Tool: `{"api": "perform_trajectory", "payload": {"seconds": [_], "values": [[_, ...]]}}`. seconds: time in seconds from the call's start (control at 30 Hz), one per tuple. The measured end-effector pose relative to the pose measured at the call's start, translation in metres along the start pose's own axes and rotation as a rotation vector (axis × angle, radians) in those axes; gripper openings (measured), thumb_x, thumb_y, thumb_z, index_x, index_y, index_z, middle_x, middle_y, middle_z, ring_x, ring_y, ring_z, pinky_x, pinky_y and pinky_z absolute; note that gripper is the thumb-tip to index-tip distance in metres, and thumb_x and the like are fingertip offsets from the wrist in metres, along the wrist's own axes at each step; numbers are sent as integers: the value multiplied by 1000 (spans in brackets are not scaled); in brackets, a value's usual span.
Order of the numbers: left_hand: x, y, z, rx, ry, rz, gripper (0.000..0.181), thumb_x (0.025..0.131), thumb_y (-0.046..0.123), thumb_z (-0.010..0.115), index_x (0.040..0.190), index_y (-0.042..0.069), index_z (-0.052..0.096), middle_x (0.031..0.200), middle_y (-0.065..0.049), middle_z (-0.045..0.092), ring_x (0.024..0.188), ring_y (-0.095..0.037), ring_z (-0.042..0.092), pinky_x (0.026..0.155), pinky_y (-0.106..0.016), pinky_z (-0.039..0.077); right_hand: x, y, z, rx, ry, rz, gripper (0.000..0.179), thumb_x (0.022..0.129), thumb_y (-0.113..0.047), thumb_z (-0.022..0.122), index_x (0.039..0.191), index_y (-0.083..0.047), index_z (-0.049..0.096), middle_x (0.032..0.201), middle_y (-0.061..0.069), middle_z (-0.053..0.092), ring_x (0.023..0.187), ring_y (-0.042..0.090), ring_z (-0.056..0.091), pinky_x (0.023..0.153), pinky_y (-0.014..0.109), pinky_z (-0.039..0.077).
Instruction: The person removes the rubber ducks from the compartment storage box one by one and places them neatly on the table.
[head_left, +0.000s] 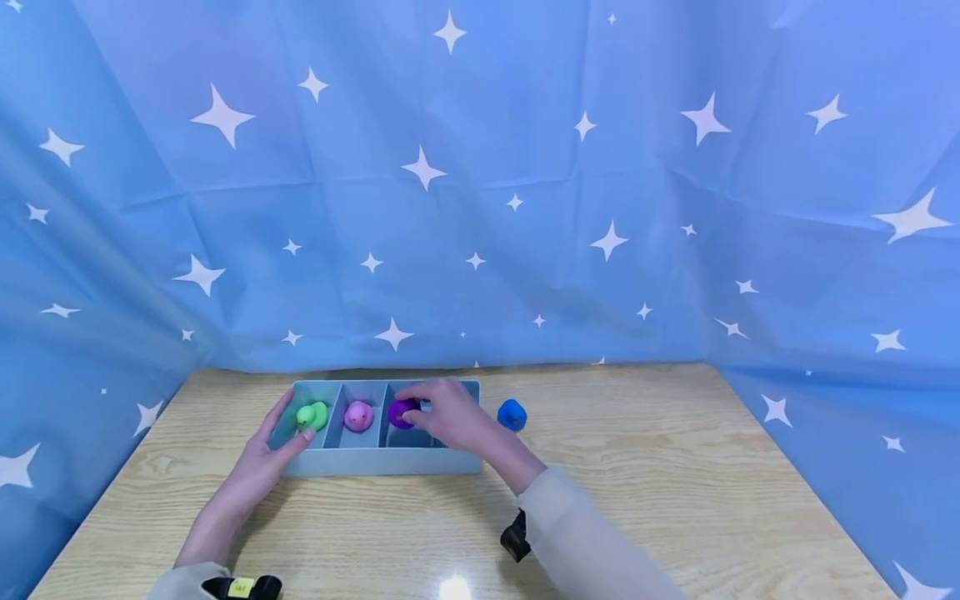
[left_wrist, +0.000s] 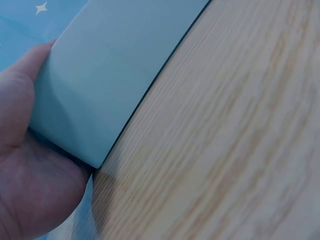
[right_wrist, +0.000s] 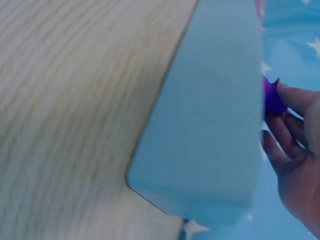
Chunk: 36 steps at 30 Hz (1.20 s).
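Note:
A pale blue divided box (head_left: 381, 462) stands on the table. My left hand (head_left: 255, 467) grips its left end, the thumb lying over the front rim and the fingers along the left wall; the left wrist view shows the palm at the box's corner. Inside, a green rubber duck (head_left: 311, 416) sits in the leftmost compartment and a pink rubber duck (head_left: 358, 417) in the one beside it. Over the third compartment, my right hand (head_left: 453, 414) pinches a purple rubber duck (right_wrist: 273, 97) between thumb and fingers. That hand partly hides the box's right end.
A blue rubber duck (head_left: 512, 415) rests on the wooden table (head_left: 637, 467) just right of the box. Behind the table and along its sides hangs a blue cloth (head_left: 517, 292) with white stars.

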<state>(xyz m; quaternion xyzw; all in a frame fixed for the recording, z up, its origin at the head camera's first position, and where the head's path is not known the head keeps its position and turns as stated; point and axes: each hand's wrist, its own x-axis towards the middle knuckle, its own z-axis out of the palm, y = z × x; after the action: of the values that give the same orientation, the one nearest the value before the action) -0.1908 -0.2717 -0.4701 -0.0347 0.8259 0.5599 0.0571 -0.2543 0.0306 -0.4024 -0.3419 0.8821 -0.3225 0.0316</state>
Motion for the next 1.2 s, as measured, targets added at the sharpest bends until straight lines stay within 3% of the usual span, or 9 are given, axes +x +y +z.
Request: {"api": "perform_trajectory", "payload": {"seconds": [0.1, 0.23, 0.3, 0.5, 0.77, 0.87, 1.0, 1.1, 1.2], "values": [[-1, -1, 1, -4, 0, -1, 90, 104, 45, 59, 165, 36, -6, 170, -21, -8, 151, -52, -11, 110, -81, 1, -8, -1, -13, 32, 25, -22, 30, 99, -12, 70, 129, -7, 73, 116, 6, 74, 100, 15, 66, 80, 24, 56], [-2, -1, 1, -9, 4, 7, 90, 103, 45, 60, 166, 35, -5, 169, -22, -7, 150, -53, -10, 109, -81, 2, -18, 1, -30, 11, 72, -53, 28, 98, -11, 72, 125, -7, 74, 114, 5, 75, 105, 20, 67, 100, 42, 49], [-2, -1, 0, -9, 4, 11, 90, 103, 45, 60, 166, 34, -5, 169, -23, -8, 150, -54, -11, 109, -81, 2, -22, 5, -37, 15, 92, -60, 28, 97, -10, 73, 124, -6, 74, 115, 7, 75, 108, 22, 68, 102, 46, 47], [-2, 2, 0, -5, -1, -12, 92, 103, 47, 59, 165, 36, -8, 169, -21, -11, 150, -53, -13, 109, -81, 0, -33, 16, -52, 45, 145, -53, 27, 96, -5, 72, 123, -3, 74, 116, 10, 74, 106, 24, 69, 88, 37, 59], [-2, 0, 1, -19, -9, -5, 92, 103, 46, 60, 164, 38, -7, 169, -21, -12, 150, -53, -15, 109, -81, -1, -50, 33, -64, 20, 195, -53, 24, 95, -3, 72, 118, -3, 76, 114, 10, 75, 101, 25, 70, 88, 45, 58], [-2, 0, 1, -22, -12, -6, 91, 103, 45, 60, 164, 38, -7, 169, -21, -12, 149, -53, -15, 109, -81, -1, -57, 39, -66, 6, 209, -38, 23, 94, -4, 73, 117, -5, 77, 114, 8, 75, 99, 23, 71, 97, 50, 51], [-2, 1, 1, -16, -12, -11, 92, 103, 46, 60, 164, 38, -8, 169, -22, -13, 149, -53, -15, 109, -81, 0, -63, 46, -70, 12, 225, -26, 23, 93, -4, 74, 116, -4, 77, 113, 9, 75, 99, 24, 71, 97, 48, 52], [-2, 1, 0, -12, -10, -11, 92, 103, 46, 60, 164, 37, -8, 169, -22, -13, 149, -53, -15, 109, -81, 0, -66, 51, -72, 40, 222, -6, 24, 94, -3, 73, 118, -2, 76, 113, 11, 75, 99, 25, 71, 86, 42, 59], [-2, 1, 0, -15, -9, -7, 91, 103, 45, 60, 165, 37, -7, 169, -22, -12, 150, -53, -14, 109, -81, 0, -69, 55, -73, 43, 218, 11, 26, 94, -2, 73, 119, 0, 75, 113, 12, 74, 99, 26, 71, 83, 39, 60]]}}
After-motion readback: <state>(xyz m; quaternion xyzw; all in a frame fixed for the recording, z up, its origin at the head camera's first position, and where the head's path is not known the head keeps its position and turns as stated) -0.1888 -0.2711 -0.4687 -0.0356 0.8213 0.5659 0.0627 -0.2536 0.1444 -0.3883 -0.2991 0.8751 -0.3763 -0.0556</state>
